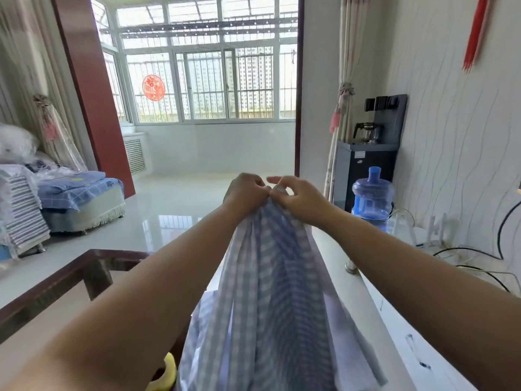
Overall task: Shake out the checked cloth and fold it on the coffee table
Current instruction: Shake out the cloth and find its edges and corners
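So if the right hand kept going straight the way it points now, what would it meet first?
The right hand points left, toward the left hand, which already meets it at the gathered top of the checked cloth. It would press into that hand at once.

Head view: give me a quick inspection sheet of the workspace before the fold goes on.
Surface: dark wood-framed glass coffee table, lower left; bare where visible.
Job's things: blue-and-white checked cloth held up bunched, hanging down towards the table; not folded.
Clutter: yellow object at bottom edge, identity unclear.
Grippers: left hand and right hand pinch the cloth's top together, touching.
Cables: black and white cables loose on the floor by the right wall.
Surroundings: blue water jug by dark dispenser; bedding piled left; glossy white floor.
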